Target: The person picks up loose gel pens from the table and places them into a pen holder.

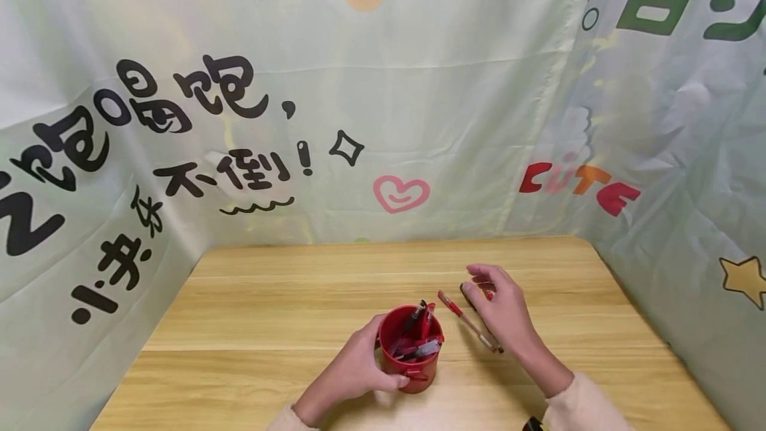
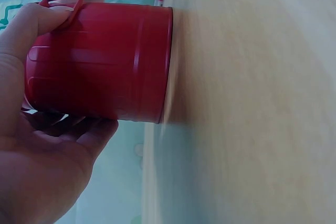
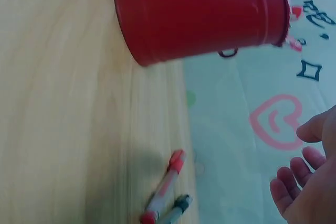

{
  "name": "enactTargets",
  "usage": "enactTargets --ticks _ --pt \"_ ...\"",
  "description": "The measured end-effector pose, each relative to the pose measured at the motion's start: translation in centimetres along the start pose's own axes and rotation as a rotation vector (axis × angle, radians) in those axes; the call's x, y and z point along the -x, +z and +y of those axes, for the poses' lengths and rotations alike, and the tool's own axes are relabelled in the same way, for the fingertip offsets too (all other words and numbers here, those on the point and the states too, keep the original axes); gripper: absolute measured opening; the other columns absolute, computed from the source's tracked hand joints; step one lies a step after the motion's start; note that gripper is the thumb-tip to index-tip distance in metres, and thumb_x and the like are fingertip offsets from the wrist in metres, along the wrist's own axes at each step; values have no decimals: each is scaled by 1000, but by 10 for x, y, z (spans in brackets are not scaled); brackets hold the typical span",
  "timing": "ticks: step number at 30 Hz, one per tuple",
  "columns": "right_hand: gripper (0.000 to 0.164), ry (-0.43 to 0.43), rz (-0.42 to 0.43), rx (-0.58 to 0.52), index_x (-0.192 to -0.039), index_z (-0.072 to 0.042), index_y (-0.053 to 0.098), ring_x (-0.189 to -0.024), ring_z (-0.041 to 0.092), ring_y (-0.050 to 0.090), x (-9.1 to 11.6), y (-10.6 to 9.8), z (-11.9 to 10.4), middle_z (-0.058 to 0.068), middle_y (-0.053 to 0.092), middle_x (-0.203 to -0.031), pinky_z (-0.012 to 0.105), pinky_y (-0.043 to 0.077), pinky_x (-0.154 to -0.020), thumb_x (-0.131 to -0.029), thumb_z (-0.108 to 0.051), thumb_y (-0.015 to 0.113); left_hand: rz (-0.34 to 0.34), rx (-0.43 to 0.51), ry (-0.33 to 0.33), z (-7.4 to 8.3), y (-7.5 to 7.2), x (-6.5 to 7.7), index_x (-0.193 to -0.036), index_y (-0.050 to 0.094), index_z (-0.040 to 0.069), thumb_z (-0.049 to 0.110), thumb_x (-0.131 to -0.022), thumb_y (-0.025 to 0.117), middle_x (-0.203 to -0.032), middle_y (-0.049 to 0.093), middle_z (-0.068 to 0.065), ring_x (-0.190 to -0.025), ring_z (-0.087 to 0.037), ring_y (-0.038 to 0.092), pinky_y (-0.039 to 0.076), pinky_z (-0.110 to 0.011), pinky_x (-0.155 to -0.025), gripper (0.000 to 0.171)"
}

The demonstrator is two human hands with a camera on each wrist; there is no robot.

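Note:
My left hand [image 1: 362,361] grips a small red metal bucket [image 1: 419,381] that stands on the table. Its thumb lies at the bucket's handle [image 2: 76,11], and the other fingers curl round the opposite side. Several pens [image 1: 426,324] with red, black and clear parts lean inside the bucket. To its right, a red-capped pen [image 1: 459,312] lies on the wood beside a black-capped pen [image 1: 473,304], partly covered by my right hand [image 1: 503,308]. That hand hovers over the pens with loosely bent fingers, and the right wrist view shows nothing between them. A red bit shows by its fingers.
The wooden table [image 1: 269,311] reaches back to a pale printed cloth [image 1: 455,118], which also hangs along both sides. At the bottom edge, near the right sleeve [image 1: 583,408], a small black object [image 1: 532,424] is partly in view.

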State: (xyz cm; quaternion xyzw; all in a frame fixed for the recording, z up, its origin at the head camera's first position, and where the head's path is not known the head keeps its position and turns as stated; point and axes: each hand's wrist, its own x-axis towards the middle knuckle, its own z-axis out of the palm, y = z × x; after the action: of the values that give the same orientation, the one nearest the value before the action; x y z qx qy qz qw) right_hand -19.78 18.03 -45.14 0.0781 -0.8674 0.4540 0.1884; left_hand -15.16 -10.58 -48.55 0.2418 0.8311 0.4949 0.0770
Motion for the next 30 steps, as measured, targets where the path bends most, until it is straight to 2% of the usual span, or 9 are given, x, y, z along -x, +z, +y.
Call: enactTargets --ticks 13,18,30 --pt "45 67 20 87 -140 2 57 -116 41 63 -26 -28 27 22 61 -133 56 55 -96 -99 -14 66 -4 4 -8 2 -1 0 -152 42 33 29 -72 92 -146 57 14 -134 -12 57 49 -35 -112 95" --pt "50 128 8 114 -144 5 52 -118 43 59 -35 -36 39 26 56 -138 57 52 -100 -99 -15 65 -5 7 -3 1 1 0 -153 42 32 28 -72 92 -147 57 13 -135 -13 57 50 -38 -113 95" --pt "60 220 -36 208 -146 8 47 -120 49 56 -50 -44 67 33 52 -136 60 53 -94 -97 -20 67 4 1 -8 1 1 -1 -152 42 35 30 -71 92 -146 57 15 -135 -12 56 48 -39 -114 96"
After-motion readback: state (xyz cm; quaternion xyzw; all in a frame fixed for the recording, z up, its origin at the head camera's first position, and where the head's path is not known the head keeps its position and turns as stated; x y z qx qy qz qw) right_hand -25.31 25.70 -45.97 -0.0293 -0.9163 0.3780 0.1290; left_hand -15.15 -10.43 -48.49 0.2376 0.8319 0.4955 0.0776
